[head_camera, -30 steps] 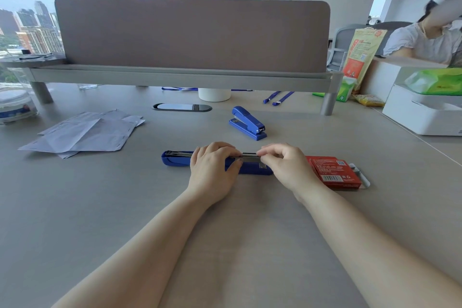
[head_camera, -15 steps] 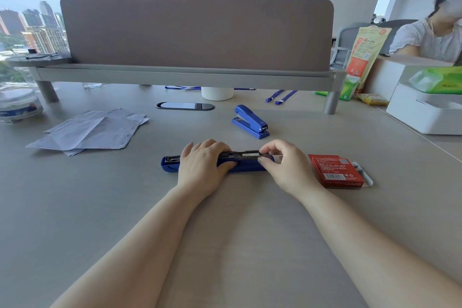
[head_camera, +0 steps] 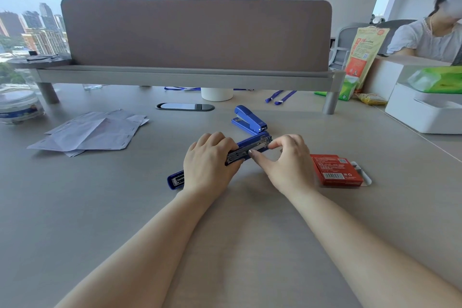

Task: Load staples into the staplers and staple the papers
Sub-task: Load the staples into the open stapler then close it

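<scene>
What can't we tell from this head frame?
- Whether staples sit in the opened blue stapler: channel too small, partly covered by the left hand and right hand.
- Red staple box print: too small.
- White papers: stapled or not, unclear.

Nothing here is coming through clearly enough to read. The red staple box [head_camera: 336, 169] is showing a white barcode patch and small print on its top, all blurred. Well behind the box, the orange-and-cream standing pouch [head_camera: 362, 55] is carrying printed lines and a round badge, likewise illegible.
</scene>
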A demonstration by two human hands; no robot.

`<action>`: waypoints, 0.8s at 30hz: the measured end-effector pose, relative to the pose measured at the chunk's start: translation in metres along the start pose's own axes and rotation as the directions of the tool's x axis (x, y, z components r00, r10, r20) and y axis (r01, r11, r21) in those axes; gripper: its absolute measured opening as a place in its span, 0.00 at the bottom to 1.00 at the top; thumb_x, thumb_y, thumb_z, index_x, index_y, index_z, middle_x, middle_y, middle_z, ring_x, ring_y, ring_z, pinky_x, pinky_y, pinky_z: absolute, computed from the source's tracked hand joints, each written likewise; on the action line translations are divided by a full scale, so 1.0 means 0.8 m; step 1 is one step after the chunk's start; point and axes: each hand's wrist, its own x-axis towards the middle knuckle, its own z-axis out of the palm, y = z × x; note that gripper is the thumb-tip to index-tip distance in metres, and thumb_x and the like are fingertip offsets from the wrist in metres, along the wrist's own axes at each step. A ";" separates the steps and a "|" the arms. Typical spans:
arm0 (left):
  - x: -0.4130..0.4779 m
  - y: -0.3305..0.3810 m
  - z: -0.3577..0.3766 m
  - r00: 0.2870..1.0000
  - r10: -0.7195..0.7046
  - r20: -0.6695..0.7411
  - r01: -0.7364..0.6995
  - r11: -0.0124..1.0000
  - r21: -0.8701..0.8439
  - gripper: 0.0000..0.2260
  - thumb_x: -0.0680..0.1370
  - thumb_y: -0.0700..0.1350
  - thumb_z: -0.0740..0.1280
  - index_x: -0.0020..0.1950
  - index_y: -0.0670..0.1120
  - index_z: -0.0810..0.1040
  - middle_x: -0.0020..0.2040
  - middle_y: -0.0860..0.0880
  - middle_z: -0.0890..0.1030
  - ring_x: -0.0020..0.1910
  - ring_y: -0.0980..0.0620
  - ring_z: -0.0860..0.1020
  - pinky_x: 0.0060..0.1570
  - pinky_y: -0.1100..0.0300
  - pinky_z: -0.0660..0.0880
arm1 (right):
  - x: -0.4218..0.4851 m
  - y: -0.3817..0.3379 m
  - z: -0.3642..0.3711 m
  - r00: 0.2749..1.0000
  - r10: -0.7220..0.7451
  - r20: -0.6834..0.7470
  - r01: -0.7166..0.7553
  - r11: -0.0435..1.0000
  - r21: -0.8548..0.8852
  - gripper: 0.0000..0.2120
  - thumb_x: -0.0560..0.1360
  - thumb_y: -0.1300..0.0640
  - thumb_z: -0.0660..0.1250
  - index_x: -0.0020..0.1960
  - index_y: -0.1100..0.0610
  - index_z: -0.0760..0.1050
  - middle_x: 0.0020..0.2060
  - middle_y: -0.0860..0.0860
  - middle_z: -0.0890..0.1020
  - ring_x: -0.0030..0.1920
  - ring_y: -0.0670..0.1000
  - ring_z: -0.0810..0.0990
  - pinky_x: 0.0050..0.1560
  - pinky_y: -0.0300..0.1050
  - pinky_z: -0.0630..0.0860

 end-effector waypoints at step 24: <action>-0.004 0.001 0.003 0.998 0.056 0.019 -0.056 0.998 0.039 0.08 0.68 0.51 0.73 0.43 0.50 0.80 0.41 0.52 0.78 0.40 0.47 0.76 0.39 0.56 0.69 | 0.001 0.000 0.002 0.995 -0.060 -0.078 0.058 0.998 -0.032 0.16 0.67 0.44 0.72 0.46 0.55 0.76 0.48 0.50 0.76 0.50 0.53 0.75 0.46 0.46 0.70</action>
